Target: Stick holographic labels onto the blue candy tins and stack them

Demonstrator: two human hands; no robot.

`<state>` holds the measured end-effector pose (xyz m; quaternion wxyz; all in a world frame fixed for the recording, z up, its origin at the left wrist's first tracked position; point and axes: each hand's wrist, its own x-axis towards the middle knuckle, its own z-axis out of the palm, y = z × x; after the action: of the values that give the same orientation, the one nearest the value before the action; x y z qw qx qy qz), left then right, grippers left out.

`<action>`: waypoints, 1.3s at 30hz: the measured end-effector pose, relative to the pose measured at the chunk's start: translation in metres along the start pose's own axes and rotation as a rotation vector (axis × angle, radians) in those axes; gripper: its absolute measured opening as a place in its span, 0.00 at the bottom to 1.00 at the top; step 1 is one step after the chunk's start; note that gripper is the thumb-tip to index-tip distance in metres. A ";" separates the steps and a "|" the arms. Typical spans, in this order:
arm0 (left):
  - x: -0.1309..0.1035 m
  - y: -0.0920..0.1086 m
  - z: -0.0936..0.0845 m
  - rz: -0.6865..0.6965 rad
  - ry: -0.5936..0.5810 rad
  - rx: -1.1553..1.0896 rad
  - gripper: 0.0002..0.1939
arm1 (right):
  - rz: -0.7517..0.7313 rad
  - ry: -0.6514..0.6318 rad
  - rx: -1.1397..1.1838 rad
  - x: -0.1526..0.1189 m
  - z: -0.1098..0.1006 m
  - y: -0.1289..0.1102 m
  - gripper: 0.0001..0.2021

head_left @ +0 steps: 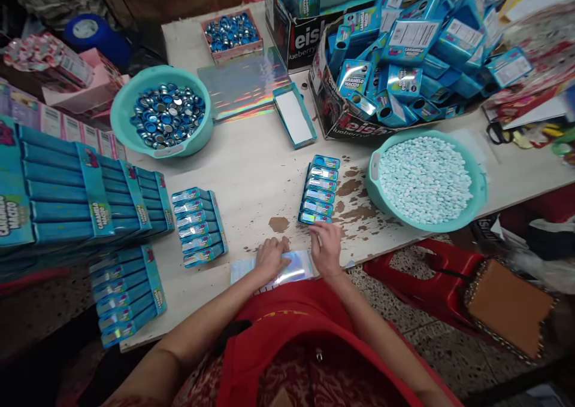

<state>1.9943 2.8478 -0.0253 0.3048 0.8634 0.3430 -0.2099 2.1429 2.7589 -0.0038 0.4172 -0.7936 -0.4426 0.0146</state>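
My left hand (271, 258) rests on a shiny holographic sheet (297, 267) at the table's front edge, its fingers bent; whether they grip the sheet is unclear. At the near end of a row of small blue boxes (320, 184), the fingertips of my right hand (326, 246) touch or nearly touch the last box. The fingers of that hand are bent together, and anything between them is too small to make out. A second row of blue boxes (197, 227) stands in a tray to the left.
Bowls of metal caps (168, 117) and pale candies (426, 179) flank the work area. Behind are an open blue tray (294, 117), a holographic sheet (247, 84) and a carton of blue boxes (354, 128). Stacked blue packs (67, 185) stand left; a red stool (420, 281) is right.
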 end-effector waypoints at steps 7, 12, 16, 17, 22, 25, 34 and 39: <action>0.010 0.005 -0.001 0.003 -0.080 -0.248 0.10 | -0.080 -0.151 -0.089 -0.053 -0.005 0.008 0.11; 0.012 0.000 -0.001 0.070 -0.052 -0.214 0.12 | -0.160 -0.338 -0.224 -0.065 0.005 0.017 0.11; 0.014 0.000 0.002 0.069 -0.048 -0.188 0.12 | -0.278 -0.379 -0.328 -0.068 0.010 0.015 0.12; 0.015 0.000 0.001 0.060 -0.047 -0.195 0.12 | -0.312 -0.373 -0.335 -0.069 0.010 0.015 0.13; 0.016 0.001 -0.002 0.020 -0.066 -0.253 0.11 | -0.387 -0.361 -0.253 -0.073 0.006 0.017 0.11; 0.017 0.002 -0.003 0.032 -0.075 -0.263 0.11 | -0.362 -0.376 -0.237 -0.069 0.004 0.016 0.06; 0.003 0.015 -0.014 0.172 0.070 -0.503 0.17 | 0.002 -0.583 -0.004 -0.029 -0.033 -0.008 0.05; -0.008 0.034 -0.034 0.229 -0.222 -0.879 0.11 | 0.336 -0.430 0.231 -0.005 -0.044 -0.017 0.06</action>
<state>2.0188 2.8469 0.0168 0.6976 0.6571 0.2672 -0.1008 2.1457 2.7307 0.0345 0.3931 -0.7816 -0.3789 0.3017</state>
